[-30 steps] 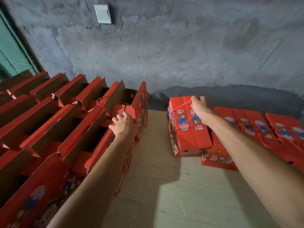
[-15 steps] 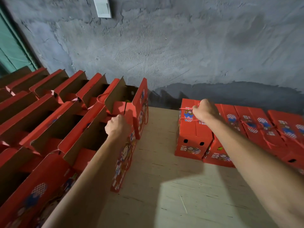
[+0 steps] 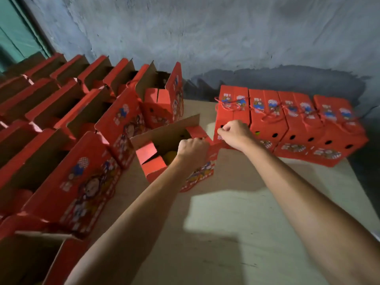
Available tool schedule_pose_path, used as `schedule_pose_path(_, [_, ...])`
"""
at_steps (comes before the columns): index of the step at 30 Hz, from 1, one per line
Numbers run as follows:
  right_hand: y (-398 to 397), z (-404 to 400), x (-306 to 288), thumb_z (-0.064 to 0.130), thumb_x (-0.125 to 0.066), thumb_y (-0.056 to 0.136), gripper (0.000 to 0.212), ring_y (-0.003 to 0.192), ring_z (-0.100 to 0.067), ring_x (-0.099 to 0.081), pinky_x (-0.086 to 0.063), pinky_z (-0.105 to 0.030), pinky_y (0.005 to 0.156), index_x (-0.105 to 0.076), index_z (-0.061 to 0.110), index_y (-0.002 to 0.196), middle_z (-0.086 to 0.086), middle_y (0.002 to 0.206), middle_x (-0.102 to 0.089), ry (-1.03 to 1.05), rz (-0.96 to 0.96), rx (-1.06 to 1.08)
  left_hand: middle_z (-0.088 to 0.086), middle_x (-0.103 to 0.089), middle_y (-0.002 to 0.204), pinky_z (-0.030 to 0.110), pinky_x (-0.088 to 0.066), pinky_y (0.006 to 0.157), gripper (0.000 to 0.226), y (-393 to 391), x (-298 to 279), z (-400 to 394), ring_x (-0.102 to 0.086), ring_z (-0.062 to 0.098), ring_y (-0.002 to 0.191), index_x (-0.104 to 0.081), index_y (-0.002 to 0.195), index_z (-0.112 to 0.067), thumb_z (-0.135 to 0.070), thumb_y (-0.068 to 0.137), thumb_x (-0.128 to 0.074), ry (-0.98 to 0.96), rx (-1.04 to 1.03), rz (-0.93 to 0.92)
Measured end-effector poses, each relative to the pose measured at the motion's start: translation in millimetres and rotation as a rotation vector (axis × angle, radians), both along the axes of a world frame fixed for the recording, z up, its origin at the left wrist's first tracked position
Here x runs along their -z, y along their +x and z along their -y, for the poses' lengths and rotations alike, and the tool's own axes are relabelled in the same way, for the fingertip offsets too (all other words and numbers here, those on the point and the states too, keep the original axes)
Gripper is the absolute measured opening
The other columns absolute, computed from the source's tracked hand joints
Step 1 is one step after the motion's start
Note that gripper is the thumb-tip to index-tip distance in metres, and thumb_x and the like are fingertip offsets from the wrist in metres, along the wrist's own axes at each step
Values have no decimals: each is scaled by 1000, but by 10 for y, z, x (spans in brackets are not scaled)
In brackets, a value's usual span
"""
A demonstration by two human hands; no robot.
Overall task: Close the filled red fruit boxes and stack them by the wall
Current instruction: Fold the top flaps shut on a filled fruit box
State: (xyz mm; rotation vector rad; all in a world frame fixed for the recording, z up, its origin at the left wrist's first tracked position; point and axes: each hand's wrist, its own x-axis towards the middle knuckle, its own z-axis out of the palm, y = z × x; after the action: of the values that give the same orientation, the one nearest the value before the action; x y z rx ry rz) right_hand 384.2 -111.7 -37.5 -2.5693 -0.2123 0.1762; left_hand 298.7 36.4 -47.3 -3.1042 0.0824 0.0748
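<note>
An open red fruit box [image 3: 202, 171] stands out on the wooden board, apart from the others, with yellow fruit [image 3: 171, 156] showing inside and its brown flap [image 3: 164, 132] raised. My left hand [image 3: 192, 150] grips the top edge of its near side wall. My right hand [image 3: 236, 133] is curled into a fist just past that box's far corner, in front of the leftmost closed box [image 3: 232, 99]; I see nothing in its fingers. Several closed red boxes [image 3: 298, 124] with red cord handles stand in a row by the wall.
Rows of open red boxes [image 3: 61, 120] with raised flaps fill the left side, and one stands close behind the pulled-out box [image 3: 162, 105]. The grey concrete wall [image 3: 205, 38] runs behind. Bare wooden board [image 3: 226, 223] lies in front. A green door [image 3: 12, 38] is far left.
My right hand let go of the closed box by the wall and dropped down in front of it. My left hand pulled one open box out of the rows onto the board.
</note>
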Motion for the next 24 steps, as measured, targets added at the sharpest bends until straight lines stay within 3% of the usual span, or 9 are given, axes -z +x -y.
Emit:
schedule_pose_path(2, [-377,206,42,41,-67,88,39,67,-27,-70,-40,-27,56,-75,4,81,-7,68,-71,1,-117,5,3,-71,112,38,-49,80,26,-375,-12,242,-70,29,105,-66,117,-22,-38,103,-51,8,91,11])
schedule_pose_path(8, [-1541,833,85,31,-76,86,20,85,-30,-69,-59,-39,83,-78,10,84,-9,87,-75,-56,-258,-1,1,-74,102,35,-47,71,20,-1359,20,873,-71,26,91,-69,105,-21,-35,99,-56,-85,410,30])
schedule_pose_path(12, [-2201,1220,42,25,-68,85,18,75,-33,-55,-50,-35,73,-63,14,71,-11,82,-64,-154,-236,54,0,-72,113,38,-48,73,26,-1867,39,1224,-68,24,98,-70,113,-20,-35,104,-51,-84,564,38])
schedule_pose_path(16, [-2576,1576,103,19,-69,82,18,71,-27,-44,-43,-33,67,-56,15,70,-11,76,-54,-184,-301,78,6,-70,116,43,-52,71,25,-2270,29,1559,-69,29,96,-71,112,-14,-31,104,-55,-109,690,44])
schedule_pose_path(21, [-2804,1797,181,23,-75,82,16,75,-31,-58,-46,-30,69,-69,9,77,-13,77,-61,-244,-346,104,8,-70,114,42,-49,75,32,-2635,47,1962,-67,29,100,-68,116,-16,-35,107,-44,-48,689,9])
schedule_pose_path(24, [-2888,1841,218,15,-70,80,8,77,-33,-61,-47,-29,66,-72,7,79,-14,72,-61,-158,-321,153,4,-75,105,40,-52,71,34,-2791,59,2029,-69,26,92,-74,109,-22,-48,103,-53,-238,609,45])
